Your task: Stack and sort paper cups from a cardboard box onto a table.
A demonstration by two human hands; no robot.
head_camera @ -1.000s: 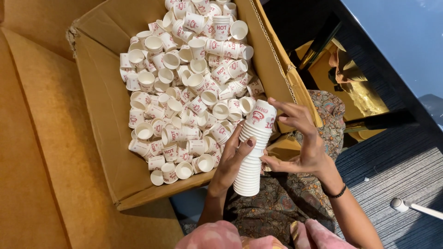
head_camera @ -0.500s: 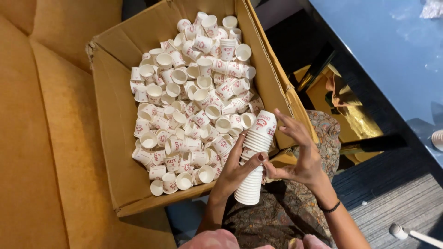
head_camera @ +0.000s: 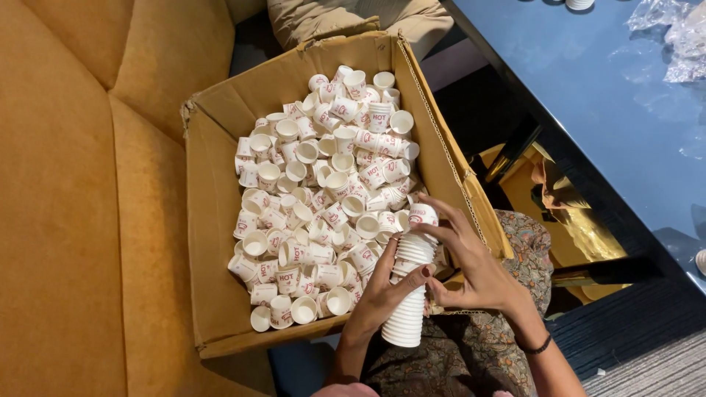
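A tall stack of nested white paper cups with red print leans over the near right corner of an open cardboard box. My left hand wraps around the stack's middle from the left. My right hand holds it from the right, fingers reaching up to the top cup. The box is filled with several loose white paper cups, lying at all angles.
The box sits on an orange-brown sofa. A dark blue glossy table lies to the right, with crumpled clear plastic at its far corner. Patterned fabric covers my lap below the box. A beige cushion lies beyond the box.
The view has shifted, so the box sits lower and more central. Both hands stay on the cup stack, the right fingers now curled over the top cup.
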